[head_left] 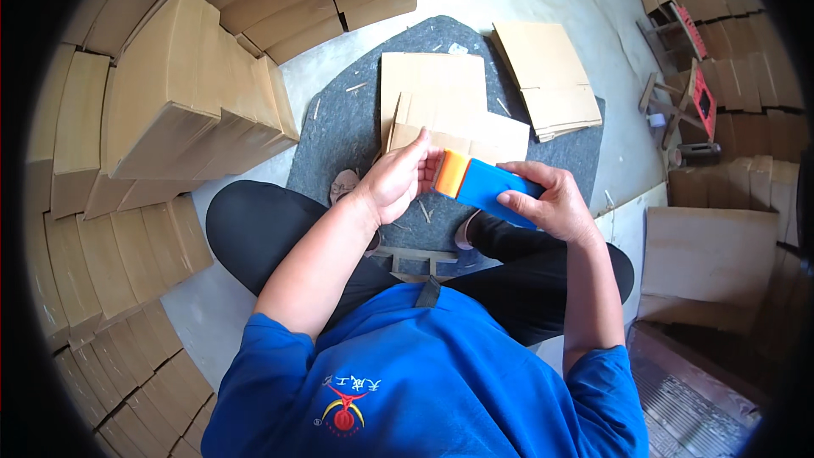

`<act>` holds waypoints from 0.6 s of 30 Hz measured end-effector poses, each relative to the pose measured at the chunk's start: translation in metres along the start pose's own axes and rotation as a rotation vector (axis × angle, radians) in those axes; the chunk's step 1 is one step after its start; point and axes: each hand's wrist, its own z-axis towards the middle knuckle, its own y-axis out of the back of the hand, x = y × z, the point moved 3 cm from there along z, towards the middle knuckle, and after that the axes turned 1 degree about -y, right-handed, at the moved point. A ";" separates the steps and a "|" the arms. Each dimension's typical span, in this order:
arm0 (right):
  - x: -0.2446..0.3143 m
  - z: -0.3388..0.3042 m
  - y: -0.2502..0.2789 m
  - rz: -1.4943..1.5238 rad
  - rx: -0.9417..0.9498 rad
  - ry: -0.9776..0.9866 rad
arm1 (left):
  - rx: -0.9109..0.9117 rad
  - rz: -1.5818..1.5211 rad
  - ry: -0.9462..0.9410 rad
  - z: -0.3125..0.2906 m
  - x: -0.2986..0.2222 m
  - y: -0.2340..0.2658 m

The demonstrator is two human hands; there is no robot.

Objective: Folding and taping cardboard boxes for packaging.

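Observation:
In front of my lap, my right hand [549, 199] grips a long flat blue object [500, 190] with an orange end [452, 172]; its exact kind does not show. My left hand [400, 176] is beside the orange end, thumb stretched out and fingers apart, their tips close to it. Whether they touch it I cannot tell. Just beyond my hands, flat cardboard pieces [434, 76] lie overlapping on a dark grey mat [343, 106], partly hidden by my left hand.
A stack of folded cardboard [547, 72] lies at the mat's right side. Tall piles of cardboard boxes [191, 76] crowd the left. More cardboard [708, 254] stands at the right, near folding stools with red seats [705, 100]. Small scraps litter the mat.

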 end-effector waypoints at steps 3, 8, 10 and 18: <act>-0.011 -0.005 -0.007 0.030 0.012 -0.072 | 0.031 -0.052 0.025 0.003 0.020 0.012; -0.035 -0.010 -0.015 0.159 0.045 -0.074 | 0.154 -0.371 0.203 0.001 0.036 0.018; -0.036 -0.010 -0.017 0.220 0.046 -0.088 | 0.068 -0.292 0.162 -0.006 0.030 0.007; 0.007 0.027 -0.008 -0.117 -0.050 -0.160 | -0.558 0.089 -0.185 0.018 -0.030 0.071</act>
